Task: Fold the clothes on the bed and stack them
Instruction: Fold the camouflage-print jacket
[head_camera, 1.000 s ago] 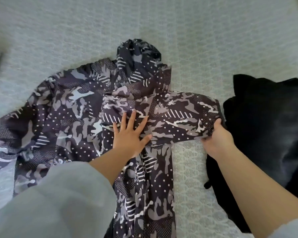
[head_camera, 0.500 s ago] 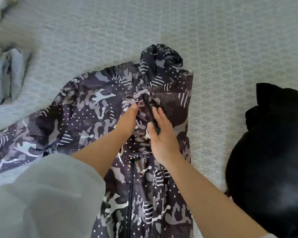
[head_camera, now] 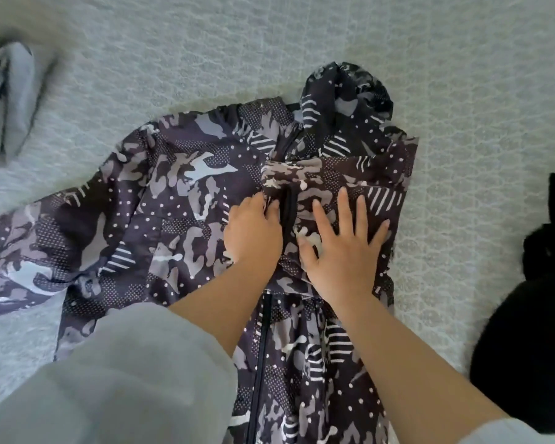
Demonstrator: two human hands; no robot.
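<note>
A dark camouflage-print hooded jacket [head_camera: 180, 200] lies front-up on the pale quilted bed [head_camera: 478, 107], hood at the far end, zipper running toward me. Its right sleeve is folded across the chest; its left sleeve stretches out to the left. My right hand [head_camera: 343, 245] presses flat with spread fingers on the folded sleeve. My left hand [head_camera: 253, 232] sits beside it at the zipper line, fingers curled into the fabric at the sleeve's cuff end.
A black garment [head_camera: 532, 331] is heaped at the right edge of the view. A light blue-grey garment [head_camera: 7, 97] lies crumpled at the far left. My grey sleeve [head_camera: 116, 379] fills the lower left.
My right hand carried the right sleeve from the jacket's side across the chest, let go of the cuff and now presses flat. My left hand went from flat to gripping the fabric at the zipper.
</note>
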